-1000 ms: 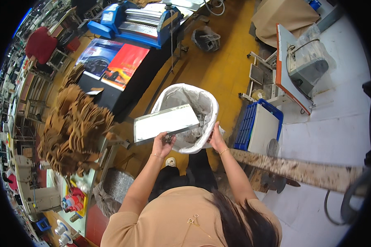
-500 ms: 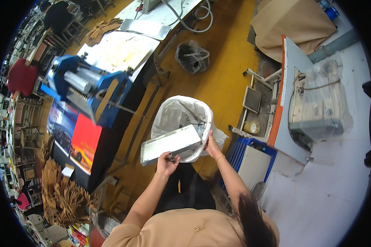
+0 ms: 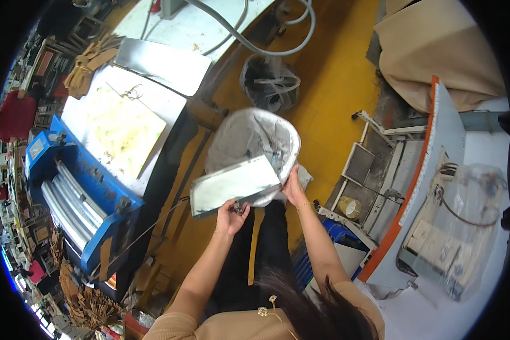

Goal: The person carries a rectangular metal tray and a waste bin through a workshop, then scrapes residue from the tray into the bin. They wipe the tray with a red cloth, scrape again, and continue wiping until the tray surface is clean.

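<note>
Between my hands, a shallow rectangular metal tray [image 3: 235, 184] with a pale face lies tilted across the near side of a white sack-lined bin [image 3: 297, 141]. My left hand [image 3: 232, 216] is closed at the tray's near edge. A small dark metal piece [image 3: 239, 208] shows by its fingers; whether it is loose or part of the tray I cannot tell. My right hand [image 3: 293, 186] grips the bin's rim on the right, close to the tray's right end. Clear plastic and small scraps show inside the bin, partly hidden by the tray.
To the left, a blue roller machine [image 3: 85, 198] stands at the end of a white workbench [image 3: 173, 113]. A metal sheet [image 3: 164, 63] lies on that bench. Ahead is a plastic-lined bin [image 3: 269, 85]. An orange-edged table [image 3: 428, 164] with a plastic-covered machine [image 3: 459, 232] stands right.
The view has moved forward: the bench, roller machine and right-hand table sit nearer and farther apart. My hands keep their hold on the tray and bin rim.
</note>
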Available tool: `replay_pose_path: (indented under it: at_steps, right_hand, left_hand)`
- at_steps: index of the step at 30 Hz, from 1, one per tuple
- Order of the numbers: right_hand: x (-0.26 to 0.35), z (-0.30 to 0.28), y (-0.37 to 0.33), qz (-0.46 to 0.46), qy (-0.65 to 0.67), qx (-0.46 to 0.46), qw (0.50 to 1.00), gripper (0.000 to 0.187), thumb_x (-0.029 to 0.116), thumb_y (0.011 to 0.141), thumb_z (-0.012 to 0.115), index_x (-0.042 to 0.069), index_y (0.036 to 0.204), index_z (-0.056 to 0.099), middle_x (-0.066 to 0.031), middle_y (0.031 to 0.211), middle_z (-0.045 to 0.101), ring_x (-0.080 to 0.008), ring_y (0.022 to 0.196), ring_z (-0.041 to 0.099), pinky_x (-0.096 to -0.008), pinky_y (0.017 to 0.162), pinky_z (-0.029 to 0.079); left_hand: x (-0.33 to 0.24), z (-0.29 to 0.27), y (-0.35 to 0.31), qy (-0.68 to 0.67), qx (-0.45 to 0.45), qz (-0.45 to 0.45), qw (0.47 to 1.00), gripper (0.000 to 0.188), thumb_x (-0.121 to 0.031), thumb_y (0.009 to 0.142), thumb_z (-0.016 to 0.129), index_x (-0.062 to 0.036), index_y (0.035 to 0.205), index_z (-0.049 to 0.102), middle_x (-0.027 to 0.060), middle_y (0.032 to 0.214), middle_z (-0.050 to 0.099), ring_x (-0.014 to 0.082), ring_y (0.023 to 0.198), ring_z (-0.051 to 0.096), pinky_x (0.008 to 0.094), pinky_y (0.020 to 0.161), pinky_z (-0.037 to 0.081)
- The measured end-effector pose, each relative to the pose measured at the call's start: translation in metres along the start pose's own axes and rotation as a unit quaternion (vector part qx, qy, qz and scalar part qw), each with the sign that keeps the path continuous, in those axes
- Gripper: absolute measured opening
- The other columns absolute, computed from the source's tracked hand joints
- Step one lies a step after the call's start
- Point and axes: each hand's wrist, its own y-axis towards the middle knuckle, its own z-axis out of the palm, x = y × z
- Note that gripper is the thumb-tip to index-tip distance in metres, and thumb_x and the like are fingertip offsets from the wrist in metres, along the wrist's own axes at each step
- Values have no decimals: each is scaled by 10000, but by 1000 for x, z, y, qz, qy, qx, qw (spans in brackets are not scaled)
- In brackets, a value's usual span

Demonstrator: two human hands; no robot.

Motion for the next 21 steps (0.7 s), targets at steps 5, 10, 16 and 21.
replay_pose_path:
  at_steps: [5,10,16,21]
  right_hand:
    - [16,-19,103,-10,40,30,999,896,723,910,205,86,1528,80,-109,1577,178,-289,1433,214,-461,1151,199]
    - [-2,-65,179,101,23,-116,988,861,702,930,197,58,1502,188,-150,1504,329,-323,1358,344,-474,1118,267]
    - [-12,-127,192,210,-129,-161,956,881,721,921,173,42,1474,261,-180,1426,434,-328,1286,436,-467,1089,301]
    - [18,-132,138,110,-291,-190,931,792,656,938,369,95,1485,254,-137,1487,342,-316,1312,412,-416,961,380]
  left_hand:
    - [-8,27,65,-19,11,59,998,139,-67,829,638,-50,956,585,109,987,622,277,967,589,444,878,469]
    - [-2,38,120,20,-14,122,992,153,-12,787,677,-47,917,605,78,969,621,213,937,566,413,877,450]
    - [22,38,143,39,11,132,990,145,-23,781,704,-33,902,624,77,934,620,205,884,576,401,881,466]
    - [41,48,115,44,-6,125,991,175,-20,787,712,-13,943,633,84,924,628,204,881,585,415,885,482]
